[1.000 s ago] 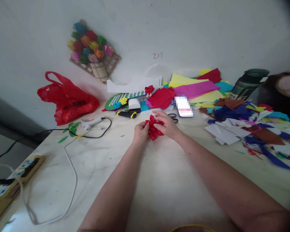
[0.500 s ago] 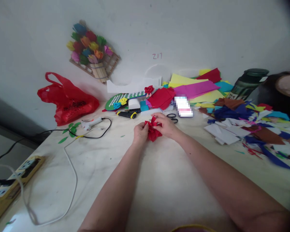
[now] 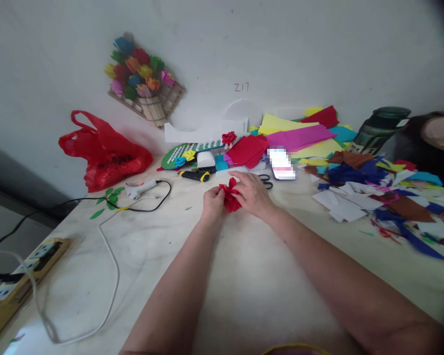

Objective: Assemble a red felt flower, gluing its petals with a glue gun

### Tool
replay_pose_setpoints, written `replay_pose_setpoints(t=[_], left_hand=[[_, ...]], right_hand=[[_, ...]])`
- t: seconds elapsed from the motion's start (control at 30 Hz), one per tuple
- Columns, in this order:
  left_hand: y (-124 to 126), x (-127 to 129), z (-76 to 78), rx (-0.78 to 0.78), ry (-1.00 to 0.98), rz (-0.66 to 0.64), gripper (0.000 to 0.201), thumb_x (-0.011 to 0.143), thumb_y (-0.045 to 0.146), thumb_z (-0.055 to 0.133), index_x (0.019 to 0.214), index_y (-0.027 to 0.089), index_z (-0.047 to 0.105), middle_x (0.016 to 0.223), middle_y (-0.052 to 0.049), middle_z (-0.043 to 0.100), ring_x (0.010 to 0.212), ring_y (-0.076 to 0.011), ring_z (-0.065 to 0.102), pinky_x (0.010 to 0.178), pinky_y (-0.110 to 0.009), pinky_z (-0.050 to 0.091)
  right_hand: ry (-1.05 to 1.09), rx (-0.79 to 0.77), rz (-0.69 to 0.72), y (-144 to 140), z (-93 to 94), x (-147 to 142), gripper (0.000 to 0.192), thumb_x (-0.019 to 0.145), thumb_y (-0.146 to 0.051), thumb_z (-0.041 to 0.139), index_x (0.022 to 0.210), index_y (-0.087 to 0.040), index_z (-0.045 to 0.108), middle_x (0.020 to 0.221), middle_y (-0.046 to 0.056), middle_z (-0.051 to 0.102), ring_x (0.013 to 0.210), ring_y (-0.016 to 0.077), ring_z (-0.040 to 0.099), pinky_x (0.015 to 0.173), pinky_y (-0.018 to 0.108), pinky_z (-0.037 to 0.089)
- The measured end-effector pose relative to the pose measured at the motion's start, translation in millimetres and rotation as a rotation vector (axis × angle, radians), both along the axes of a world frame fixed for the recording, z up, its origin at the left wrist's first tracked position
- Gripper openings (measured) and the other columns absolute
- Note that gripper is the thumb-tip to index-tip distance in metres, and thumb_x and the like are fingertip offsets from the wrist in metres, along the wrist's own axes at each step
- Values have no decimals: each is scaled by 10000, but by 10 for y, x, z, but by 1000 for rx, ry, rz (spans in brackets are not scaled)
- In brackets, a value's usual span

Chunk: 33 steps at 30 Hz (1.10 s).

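A crumpled red paper flower [image 3: 229, 198] is pinched between the left hand [image 3: 212, 203] and the right hand [image 3: 252, 194], just above the table [image 3: 244, 296]. Its lower part is hidden by the fingers. A pair of scissors [image 3: 267, 181] is partly covered behind the right hand.
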<state>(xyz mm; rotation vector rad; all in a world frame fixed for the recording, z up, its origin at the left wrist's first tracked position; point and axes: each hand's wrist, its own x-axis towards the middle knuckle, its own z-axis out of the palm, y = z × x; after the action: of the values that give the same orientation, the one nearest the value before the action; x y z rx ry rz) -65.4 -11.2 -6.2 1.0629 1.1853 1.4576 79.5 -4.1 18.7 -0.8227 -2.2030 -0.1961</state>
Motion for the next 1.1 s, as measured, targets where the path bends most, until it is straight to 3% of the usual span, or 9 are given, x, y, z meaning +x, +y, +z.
replay_pose_setpoints(t=[0.17,0.37,0.5,0.7,0.87,1.0,1.1], left_hand=[[-12,4,11,6,130,12,211,661,340,623,580,155,561,510,24,493,486,-91,403,482,-218,289],[-46,10,47,15,248,53,200,673,278,606,524,158,548,482,27,468,487,-89,371,474,-219,258],[-44,2,47,-6,148,28,212,656,297,643,528,157,548,474,28,476,467,-85,381,470,-222,272],[-29,14,47,-101,-66,-35,211,612,296,708,576,135,576,502,3,523,470,-94,462,475,-230,324],[-37,17,61,-154,-162,-71,253,581,304,755,578,136,566,497,-6,523,463,-99,483,485,-245,356],[-27,3,42,-122,-113,-66,294,579,361,757,586,139,564,501,-6,534,453,-92,461,462,-235,318],[-27,5,38,-126,-103,-62,317,575,394,753,592,140,565,486,3,525,432,-85,442,444,-229,287]], right_hand=[[30,-112,-10,76,-40,42,88,750,-157,580,689,-194,632,1355,90,529,1115,296,531,894,515,444],[-14,-127,31,45,2,19,112,715,-113,573,663,-184,642,1275,99,585,1110,298,535,914,517,437],[-60,-69,59,-13,63,-2,158,760,-106,534,709,-188,659,1274,95,579,1083,288,533,936,532,421],[-136,43,122,-98,100,-70,319,836,-42,391,823,-186,676,1245,89,597,1128,243,518,1091,546,301],[-128,44,142,-101,103,-58,292,827,-66,442,768,-209,689,1256,57,600,1143,241,511,1102,554,277],[12,-138,72,55,34,42,154,742,-152,566,687,-215,695,1272,46,609,1078,279,553,1006,560,365],[168,-371,122,213,-57,108,240,767,-163,492,728,-225,720,1263,26,624,1072,256,584,954,480,437]])
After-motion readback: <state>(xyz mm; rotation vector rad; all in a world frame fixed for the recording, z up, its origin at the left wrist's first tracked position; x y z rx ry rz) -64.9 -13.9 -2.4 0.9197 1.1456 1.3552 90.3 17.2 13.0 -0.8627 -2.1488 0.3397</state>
